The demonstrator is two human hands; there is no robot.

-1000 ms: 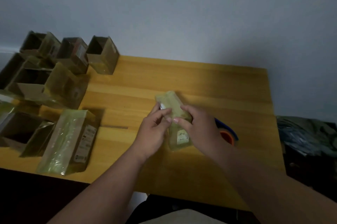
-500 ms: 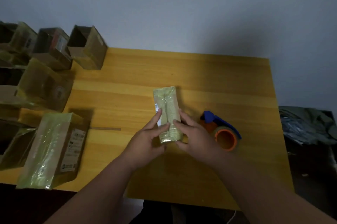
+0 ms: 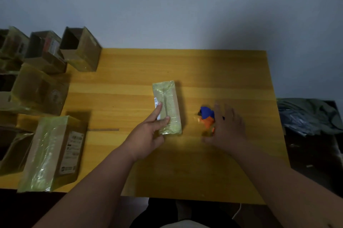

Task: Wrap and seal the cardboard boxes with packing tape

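Observation:
A small cardboard box (image 3: 169, 98) wrapped in yellowish tape lies flat at the middle of the wooden table (image 3: 185, 168), its long side pointing away from me. My left hand (image 3: 148, 135) rests on its near left part, fingers lying straight on top. The tape dispenser (image 3: 206, 116), blue handle and orange roll, sits to the right of the box. My right hand (image 3: 227, 125), blurred, is spread over the dispenser's right side with fingers extended; no closed grip shows.
Several cardboard boxes crowd the table's left side: open ones at the back (image 3: 79, 49) and a larger taped box with a label (image 3: 53, 151) at the front left. A thin tape strip (image 3: 103, 130) lies on the wood. Dark bundled material (image 3: 308, 114) sits off the right edge.
My right hand has left the small box and moved right onto the tape dispenser. My left hand stays on the box, which lies still on the table.

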